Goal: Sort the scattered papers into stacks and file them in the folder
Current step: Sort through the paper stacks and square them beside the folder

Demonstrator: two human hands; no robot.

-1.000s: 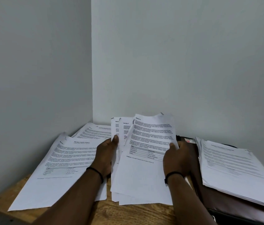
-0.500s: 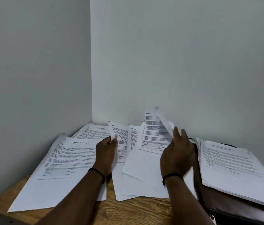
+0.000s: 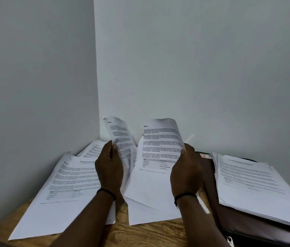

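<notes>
A person is sorting printed papers on a wooden table set in a grey corner, seen from a camera on the head looking down. The sorting step appears to be in hand, with filing still ahead.

At the centre of the frame, both hands are lifting sheets off a loose middle pile. The left hand is pinching a curling, blurred sheet between thumb and curled fingers, holding it upright. The right hand is gripping the right edge of a second printed page, thumb on the front and fingers hidden behind, so the page is tilting up toward the camera with its text and a small table showing. Both hands are closed on paper; neither is spread wide.

At the lower left of the frame, a stack of papers is lying flat, with more sheets fanned behind it toward the corner. At the right of the frame, another stack is resting on a dark brown folder, which is lying closed on the table's right side.

Judging from this, the next move is calling for reading each held page's heading, then laying it squarely on the matching stack. The thin sheets are likely to bend or slip, so a steady pinch will matter.
</notes>
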